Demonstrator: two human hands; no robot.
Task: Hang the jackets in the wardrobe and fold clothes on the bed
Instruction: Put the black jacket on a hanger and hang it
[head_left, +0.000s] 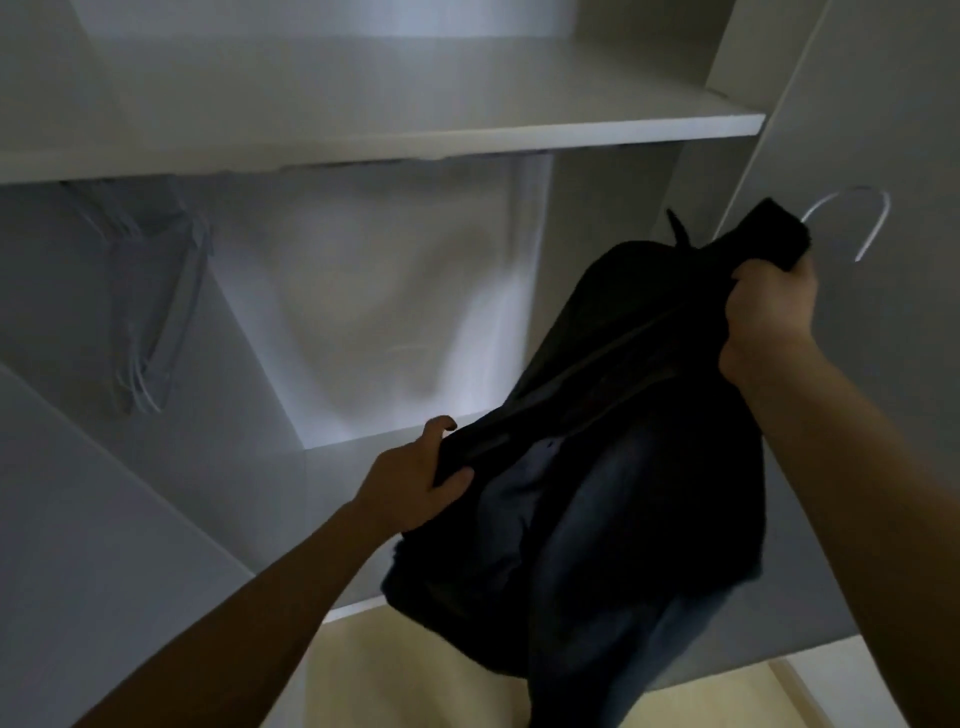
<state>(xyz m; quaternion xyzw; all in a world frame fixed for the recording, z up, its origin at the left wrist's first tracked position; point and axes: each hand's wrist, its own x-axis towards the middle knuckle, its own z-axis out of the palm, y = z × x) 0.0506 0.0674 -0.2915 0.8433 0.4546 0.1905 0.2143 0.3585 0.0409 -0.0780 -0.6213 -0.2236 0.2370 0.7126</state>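
A dark jacket (613, 467) hangs between my hands in front of the open white wardrobe (415, 135). It sits on a hanger whose metal hook (862, 218) sticks out past the collar at the upper right. My right hand (774, 312) grips the jacket's collar end just below the hook. My left hand (421, 478) pinches the jacket's lower left edge, thumb on top. The hanger's body is hidden inside the fabric.
Several empty hangers (150, 291) hang at the wardrobe's upper left under the shelf. A wardrobe door (883, 130) stands open at the right, close behind the hook. The wardrobe floor panel (332, 467) lies below, with pale flooring (395, 675) at the bottom.
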